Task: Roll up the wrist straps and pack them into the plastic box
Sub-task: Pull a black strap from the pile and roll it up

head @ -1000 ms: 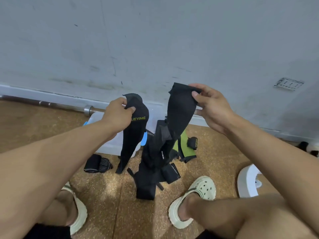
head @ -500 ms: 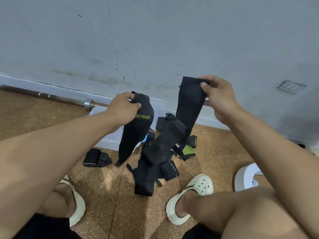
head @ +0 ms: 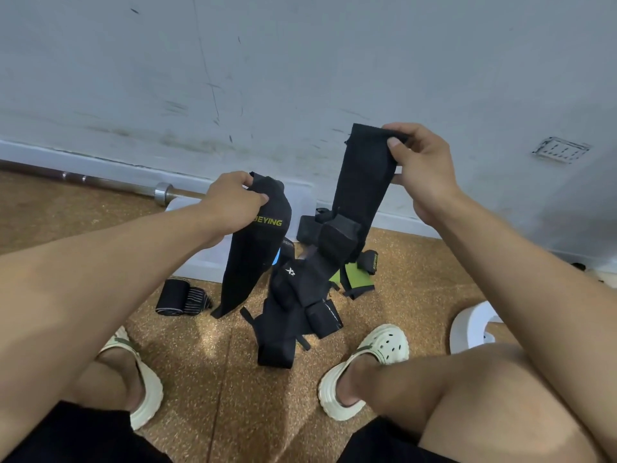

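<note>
Raised higher, right hand [head: 422, 168] pinches one strap [head: 362, 182], left hand [head: 232, 202] another [head: 253, 248] — over speckled floor [head: 207, 379].

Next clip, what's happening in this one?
A person squats on a cork-patterned floor, sorting wrist straps. The left hand grips the top of a black strap with yellow lettering; the right hand pinches the top of another black strap, whose lower end hangs into a tangled pile of straps. One rolled striped strap lies on the floor. Neither held strap is rolled yet.
</note>
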Demonstrator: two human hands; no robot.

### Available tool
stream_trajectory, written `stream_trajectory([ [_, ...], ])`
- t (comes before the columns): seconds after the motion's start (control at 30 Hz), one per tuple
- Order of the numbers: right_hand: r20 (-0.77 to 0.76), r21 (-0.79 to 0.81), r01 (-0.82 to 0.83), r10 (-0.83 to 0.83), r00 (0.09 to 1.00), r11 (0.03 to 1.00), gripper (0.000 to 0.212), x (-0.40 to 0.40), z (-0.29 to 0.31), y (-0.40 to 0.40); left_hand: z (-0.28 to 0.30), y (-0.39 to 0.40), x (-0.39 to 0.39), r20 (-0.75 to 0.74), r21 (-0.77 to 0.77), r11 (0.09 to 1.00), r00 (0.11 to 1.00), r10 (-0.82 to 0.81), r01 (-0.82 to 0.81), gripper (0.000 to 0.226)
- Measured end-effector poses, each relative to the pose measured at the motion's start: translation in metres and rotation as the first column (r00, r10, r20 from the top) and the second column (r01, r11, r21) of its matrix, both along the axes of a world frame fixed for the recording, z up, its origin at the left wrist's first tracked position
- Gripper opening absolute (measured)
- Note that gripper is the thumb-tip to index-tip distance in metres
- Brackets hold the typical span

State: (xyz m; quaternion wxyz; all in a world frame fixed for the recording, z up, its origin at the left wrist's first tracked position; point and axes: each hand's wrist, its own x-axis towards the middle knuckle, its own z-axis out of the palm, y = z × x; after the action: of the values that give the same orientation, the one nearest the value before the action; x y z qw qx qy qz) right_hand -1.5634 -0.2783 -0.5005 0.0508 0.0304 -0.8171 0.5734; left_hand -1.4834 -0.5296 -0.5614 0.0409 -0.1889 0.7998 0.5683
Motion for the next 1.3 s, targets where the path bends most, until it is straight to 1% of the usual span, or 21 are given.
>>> stream_trajectory([
  [0.07,0.042,0.048,-0.036,0.034,0.999,0.998,0.023,0.001,-0.006,-0.001,-0.001,0.002,0.0,0.006,-0.01,1.0,1.0,-0.016,0.016,0.025],
  [0.1,0.088,0.076,-0.066,0.059,0.994,0.995,0.022,0.001,-0.011,-0.002,-0.001,0.002,0.0,0.011,-0.013,1.0,1.0,-0.025,0.025,0.025],
  [0.17,0.215,0.144,-0.151,0.118,0.969,0.978,0.021,0.005,-0.026,-0.004,-0.003,0.003,0.0,0.017,-0.015,0.999,0.999,-0.042,0.042,0.022],
  [0.27,0.371,0.286,-0.278,0.162,0.914,0.917,0.019,0.009,-0.053,-0.007,-0.004,0.007,-0.001,0.026,-0.029,0.997,0.998,-0.065,0.066,0.018],
  [0.3,0.406,0.297,-0.296,0.16,0.9,0.908,0.018,0.009,-0.058,-0.007,-0.005,0.008,-0.001,0.028,-0.027,0.997,0.997,-0.073,0.074,0.018],
  [0.4,0.494,0.258,-0.339,0.178,0.851,0.905,0.016,0.008,-0.067,-0.009,-0.007,0.014,-0.002,0.027,-0.031,0.995,0.995,-0.097,0.098,0.015],
  [0.47,0.504,0.264,-0.368,0.198,0.84,0.891,0.017,0.007,-0.075,-0.009,-0.008,0.016,-0.004,0.031,-0.033,0.993,0.993,-0.116,0.117,0.014],
  [0.5,0.479,0.298,-0.362,0.19,0.857,0.883,0.02,0.005,-0.081,-0.008,-0.009,0.017,-0.004,0.035,-0.031,0.991,0.991,-0.127,0.128,0.013],
  [0.57,0.385,0.416,-0.315,0.149,0.911,0.853,0.035,-0.001,-0.092,-0.005,-0.01,0.019,-0.005,0.044,-0.031,0.988,0.988,-0.15,0.152,0.008],
  [0.63,0.357,0.491,-0.283,0.107,0.928,0.824,0.045,-0.011,-0.099,0.003,-0.013,0.023,-0.006,0.053,-0.032,0.984,0.983,-0.175,0.176,0.006],
  [0.73,0.445,0.572,-0.329,0.053,0.894,0.751,0.049,-0.027,-0.117,0.022,-0.021,0.031,-0.011,0.068,-0.009,0.975,0.973,-0.221,0.222,0.006],
  [0.83,0.568,0.616,-0.414,-0.013,0.823,0.67,0.051,-0.043,-0.134,0.041,-0.031,0.04,-0.021,0.092,0.059,0.957,0.953,-0.287,0.283,0.008],
  [0.9,0.584,0.619,-0.403,-0.052,0.81,0.674,0.047,-0.056,-0.146,0.052,-0.037,0.046,-0.028,0.101,0.122,0.945,0.944,-0.315,0.303,0.009],
  [0.93,0.58,0.6,-0.375,-0.062,0.812,0.707,0.045,-0.063,-0.157,0.058,-0.041,0.049,-0.033,0.105,0.145,0.941,0.941,-0.321,0.305,0.009],
  [1.0,0.572,0.528,-0.254,-0.118,0.812,0.811,0.04,-0.077,-0.189,0.074,-0.049,0.055,-0.043,0.111,0.179,0.938,0.941,-0.319,0.297,0.011],
  [1.03,0.563,0.529,-0.206,-0.16,0.811,0.823,0.038,-0.083,-0.21,0.084,-0.052,0.059,-0.048,0.114,0.187,0.937,0.941,-0.319,0.295,0.013],
  [1.1,0.585,0.563,-0.171,-0.244,0.773,0.809,0.038,-0.084,-0.255,0.097,-0.06,0.068,-0.059,0.123,0.187,0.94,0.943,-0.31,0.285,0.018],
  [1.2,0.653,0.545,-0.194,-0.268,0.708,0.815,0.047,-0.068,-0.314,0.102,-0.074,0.083,-0.075,0.148,0.164,0.949,0.945,-0.293,0.268,0.02],
  [1.27,0.663,0.543,-0.175,-0.292,0.689,0.821,0.052,-0.061,-0.345,0.103,-0.083,0.097,-0.083,0.174,0.147,0.952,0.941,-0.291,0.267,0.027],
  [1.3,0.645,0.556,-0.147,-0.313,0.697,0.818,0.053,-0.061,-0.361,0.104,-0.088,0.104,-0.087,0.187,0.145,0.954,0.939,-0.288,0.263,0.032],
])
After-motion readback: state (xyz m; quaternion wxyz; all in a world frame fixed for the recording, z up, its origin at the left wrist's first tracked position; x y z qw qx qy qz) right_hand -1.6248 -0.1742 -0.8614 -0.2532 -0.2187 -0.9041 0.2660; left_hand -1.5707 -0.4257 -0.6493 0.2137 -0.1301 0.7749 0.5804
